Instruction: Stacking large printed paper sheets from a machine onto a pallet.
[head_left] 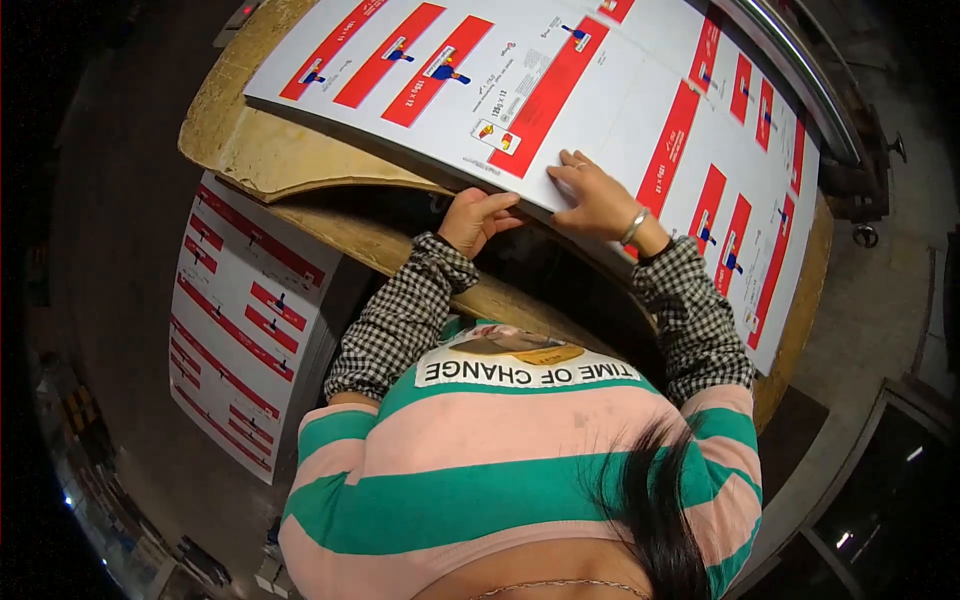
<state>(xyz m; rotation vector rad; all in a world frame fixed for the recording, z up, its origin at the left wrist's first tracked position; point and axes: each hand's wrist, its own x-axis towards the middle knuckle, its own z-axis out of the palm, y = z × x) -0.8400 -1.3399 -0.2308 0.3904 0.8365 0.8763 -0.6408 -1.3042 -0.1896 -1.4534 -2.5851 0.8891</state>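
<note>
A stack of large white printed cardboard sheets point(560, 70) with red bands and small blue figures lies ahead of me. My left hand point(478, 220) is at the near edge of the stack, its thumb and fingers closed at the sheet edge. Just to the right, my right hand point(597, 200) rests on the top sheet near the same edge, with its fingers stretched forward and apart. How many sheets lie between my left fingers cannot be made out.
A curved wooden board point(290, 160) supports the stack, with a dark cut-out near my body. Another stack of printed sheets point(240, 330) stands lower at the left. A shiny metal roller point(800, 70) runs along the far right. Grey floor point(880, 320) shows beyond the board.
</note>
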